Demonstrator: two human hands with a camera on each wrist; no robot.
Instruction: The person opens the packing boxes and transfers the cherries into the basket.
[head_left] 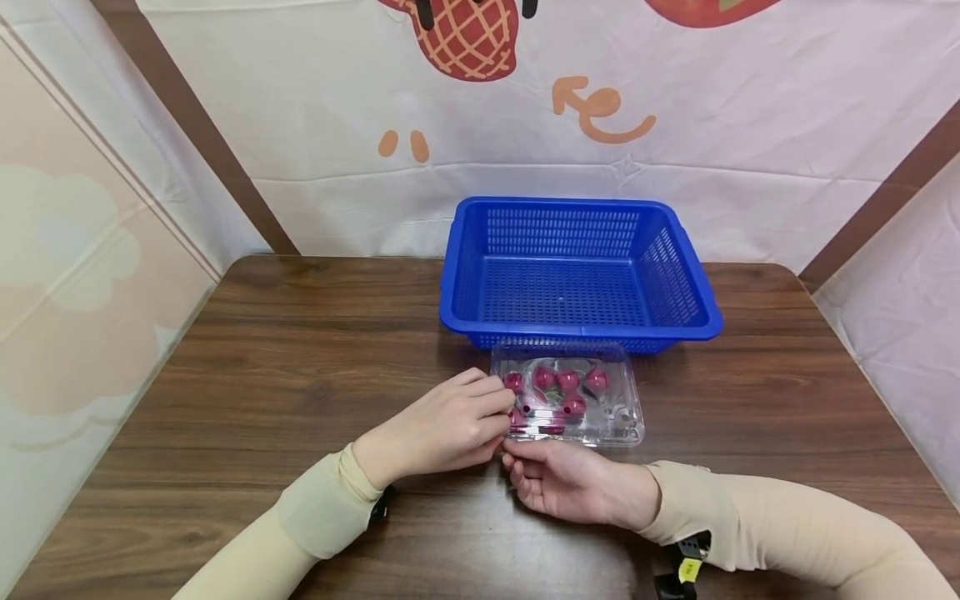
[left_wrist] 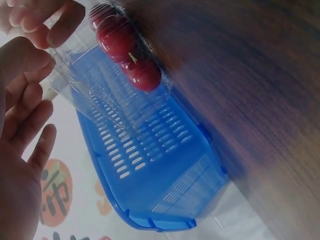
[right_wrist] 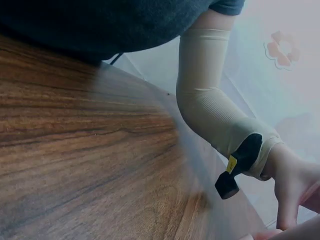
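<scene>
A hinged clear plastic box (head_left: 626, 400) stands on the table with several shiny red cherries (left_wrist: 145, 75) inside. Its left front corner lies between both hands. From the left, my left hand (head_left: 457, 421) pinches the edge of the box, palm toward the table, its fingertips over the corner. My right hand (head_left: 566, 483) reaches in from the front, palm up, thumb and forefinger pinching the same corner while the other fingers curl loosely. In the left wrist view, the thin plastic edge runs up to the fingertips of both hands. The box's left end is partly hidden behind my left fingers.
Right behind the box stands a blue perforated basket (head_left: 581, 332), its front rim close to the box. The brown wooden table (head_left: 315, 333) ends at a printed cloth backdrop (head_left: 315, 108). Part of a dark-clothed body (right_wrist: 100, 25) shows at the table's edge.
</scene>
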